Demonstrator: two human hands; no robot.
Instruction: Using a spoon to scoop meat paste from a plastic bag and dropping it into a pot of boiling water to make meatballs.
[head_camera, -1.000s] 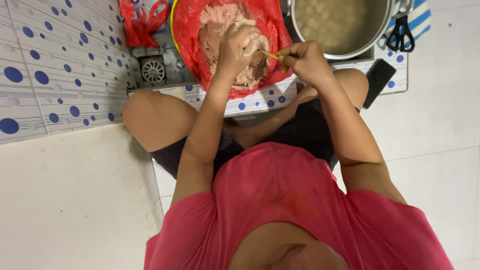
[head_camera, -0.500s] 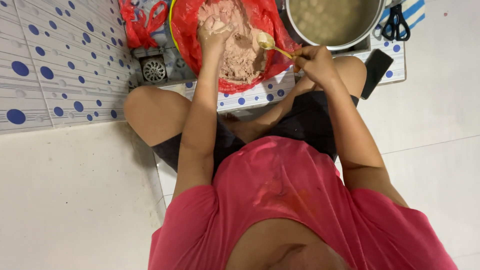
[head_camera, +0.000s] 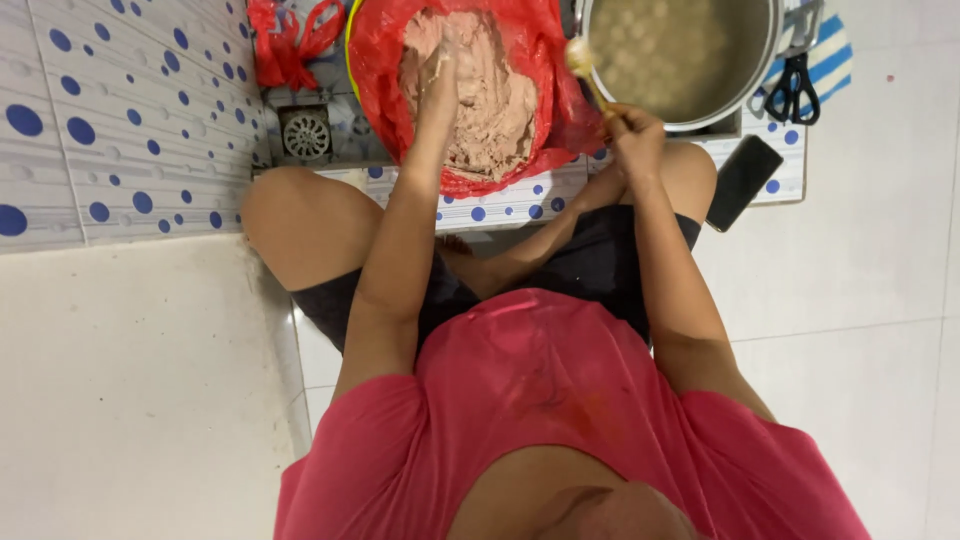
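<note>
A basin lined with a red plastic bag (head_camera: 375, 60) holds a mound of pinkish paste (head_camera: 500, 110). My left hand (head_camera: 440, 75) is dug into the paste, its fingers smeared and closed in the mass. My right hand (head_camera: 635, 135) grips a spoon (head_camera: 590, 80) with a lump of paste on its tip. The spoon is raised at the near rim of a metal pot (head_camera: 770, 60) filled with cloudy liquid and pale balls. I sit on the floor with my knees apart, the basin and pot right in front of me.
Black-handled scissors (head_camera: 795, 90) lie on a striped cloth right of the pot. A dark phone (head_camera: 742, 180) rests by my right knee. A floor drain (head_camera: 305, 130) and a knotted red bag (head_camera: 285, 35) sit left of the basin. Blue-dotted tiles (head_camera: 120, 120) run along the left.
My left hand dropped from squeezing a lump above the basin back into the paste. My right hand carried the loaded spoon from my left hand to the pot.
</note>
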